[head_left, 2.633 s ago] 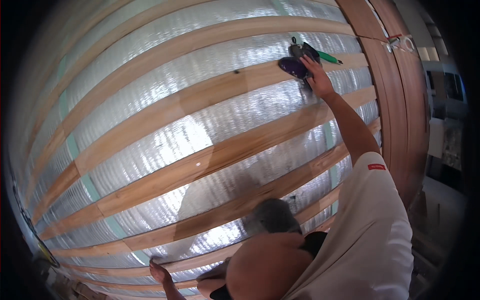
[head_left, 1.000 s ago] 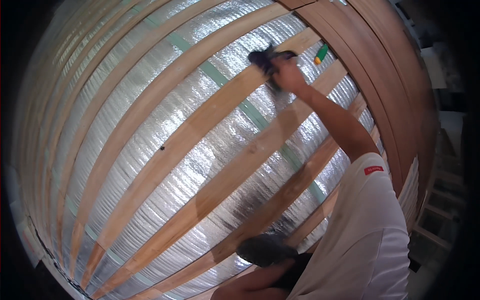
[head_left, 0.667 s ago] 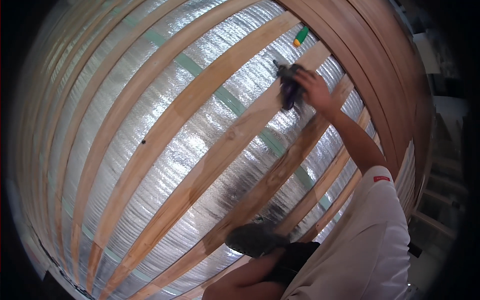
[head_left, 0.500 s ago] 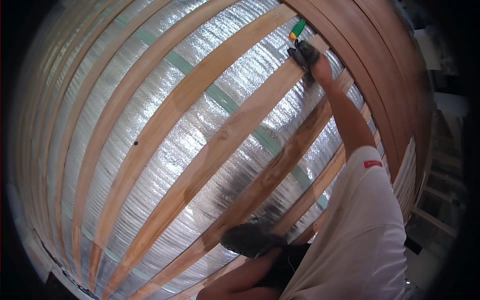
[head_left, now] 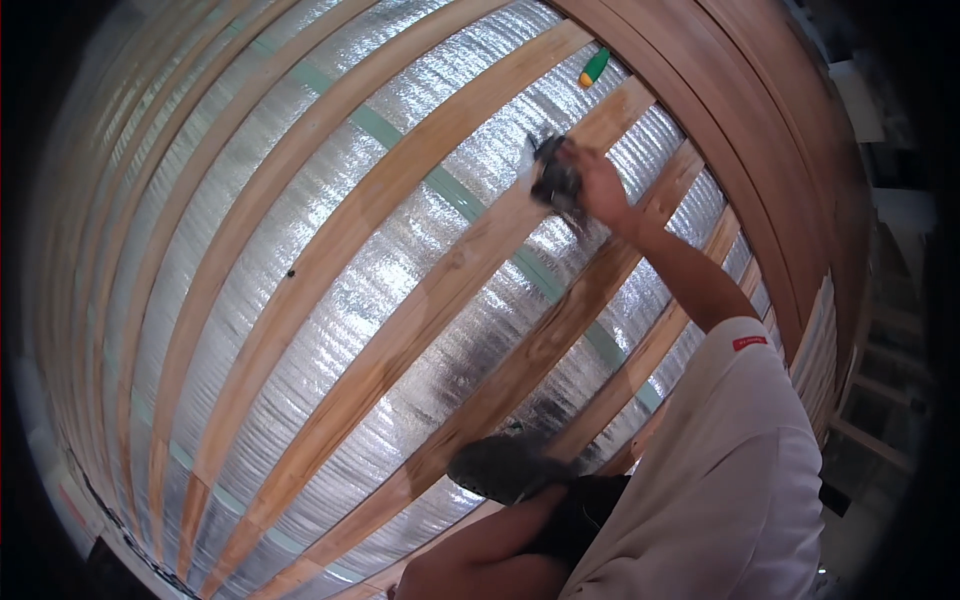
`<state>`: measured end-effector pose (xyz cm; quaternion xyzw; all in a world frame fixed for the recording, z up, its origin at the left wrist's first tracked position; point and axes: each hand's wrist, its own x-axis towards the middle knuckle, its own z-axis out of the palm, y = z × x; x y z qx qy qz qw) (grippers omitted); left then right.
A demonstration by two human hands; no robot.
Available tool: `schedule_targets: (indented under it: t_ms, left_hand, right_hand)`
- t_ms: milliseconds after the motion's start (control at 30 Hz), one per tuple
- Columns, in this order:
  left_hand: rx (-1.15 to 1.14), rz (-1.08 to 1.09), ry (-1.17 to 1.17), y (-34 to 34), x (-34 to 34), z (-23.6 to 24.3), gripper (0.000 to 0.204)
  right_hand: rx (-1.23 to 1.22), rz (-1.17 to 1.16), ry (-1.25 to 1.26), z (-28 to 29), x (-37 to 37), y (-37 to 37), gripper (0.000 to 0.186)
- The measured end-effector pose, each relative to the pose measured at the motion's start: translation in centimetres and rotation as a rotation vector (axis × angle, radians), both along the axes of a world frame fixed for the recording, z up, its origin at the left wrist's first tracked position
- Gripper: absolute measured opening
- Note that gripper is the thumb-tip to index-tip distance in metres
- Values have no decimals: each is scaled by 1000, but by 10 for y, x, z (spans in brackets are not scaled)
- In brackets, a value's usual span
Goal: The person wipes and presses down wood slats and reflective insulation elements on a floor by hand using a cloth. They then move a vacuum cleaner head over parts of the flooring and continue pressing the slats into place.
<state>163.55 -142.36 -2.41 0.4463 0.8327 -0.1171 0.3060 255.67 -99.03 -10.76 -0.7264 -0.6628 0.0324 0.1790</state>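
My right hand reaches up from the lower right, the forearm bare below a white sleeve. Its fingers are closed around a dark hand-held tool, blurred by motion, so its exact kind is unclear. The tool is over a wooden batten, one of several fixed slantwise across silvery foil sheeting. Whether the tool touches the batten cannot be made out. Up beyond the hand, a green tool handle with a yellow-orange end lies by the battens' upper ends. My left hand is out of sight.
Brown wooden planks border the battens on the right. A green strip crosses beneath them. My dark shoe and bent leg are at the lower middle. Boards and shelving-like frames stand dimly at the far right.
My right hand has moved down and left along the batten with the dark tool, away from the green handle. The view has shifted slightly.
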Motion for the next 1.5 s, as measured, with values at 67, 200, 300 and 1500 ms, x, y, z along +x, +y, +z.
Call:
schedule_targets:
  t_ms: [67, 200, 300, 1500]
  left_hand:
    - [99, -9, -35, 12, -6, -14, 36]
    - [265, -161, -273, 163, 93, -23, 36]
    - [408, -245, -360, 224, 134, -15, 36]
    - [202, 994, 235, -239, -15, 14, 29]
  right_hand:
    - [-61, 208, 63, 11, -44, -14, 64]
    - [-115, 471, 25, 16, -73, -58, 63]
    - [-139, 527, 150, 0, -142, -68, 63]
    - [72, -175, -140, -12, 15, 25, 56]
